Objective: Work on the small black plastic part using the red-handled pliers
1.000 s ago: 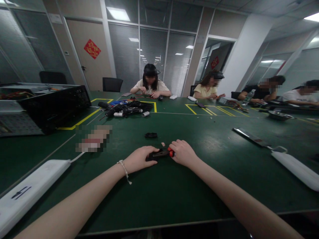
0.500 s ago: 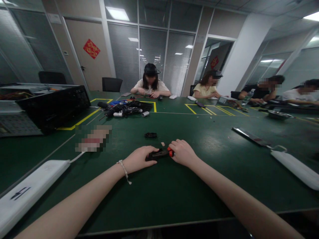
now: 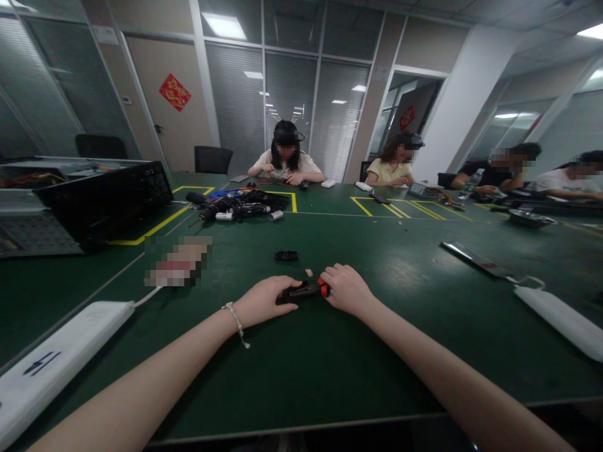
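Observation:
My left hand lies closed over a small black part on the green table. My right hand is curled round a tool with a red and black handle, whose tip meets the black part between the hands. A tiny pale piece lies just beyond the hands. A small black piece sits further out.
A white power strip lies at the left, another white strip at the right. A black case stands at far left. A pile of tools lies mid-table. Several people sit working at the far side.

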Available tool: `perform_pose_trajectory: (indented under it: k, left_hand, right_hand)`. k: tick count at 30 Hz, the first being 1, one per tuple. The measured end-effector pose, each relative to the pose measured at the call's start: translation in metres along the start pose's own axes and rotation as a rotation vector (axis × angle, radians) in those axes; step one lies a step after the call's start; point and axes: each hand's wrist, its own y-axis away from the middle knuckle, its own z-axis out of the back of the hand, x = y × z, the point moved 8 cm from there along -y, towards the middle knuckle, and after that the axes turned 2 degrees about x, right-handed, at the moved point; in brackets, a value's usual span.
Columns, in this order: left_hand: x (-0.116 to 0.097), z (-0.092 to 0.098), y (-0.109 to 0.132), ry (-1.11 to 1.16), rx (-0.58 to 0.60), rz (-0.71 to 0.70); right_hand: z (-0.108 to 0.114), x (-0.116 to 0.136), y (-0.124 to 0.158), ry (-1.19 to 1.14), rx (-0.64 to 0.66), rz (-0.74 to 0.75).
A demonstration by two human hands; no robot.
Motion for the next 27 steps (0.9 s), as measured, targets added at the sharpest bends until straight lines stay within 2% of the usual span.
perform_pose_trajectory:
  k: [27]
  left_hand:
    - [-0.0005, 0.0000, 0.0011, 0.004, 0.022, 0.017]
  right_hand:
    - [0.0009, 0.0015, 0.0000, -0.002, 0.022, -0.003]
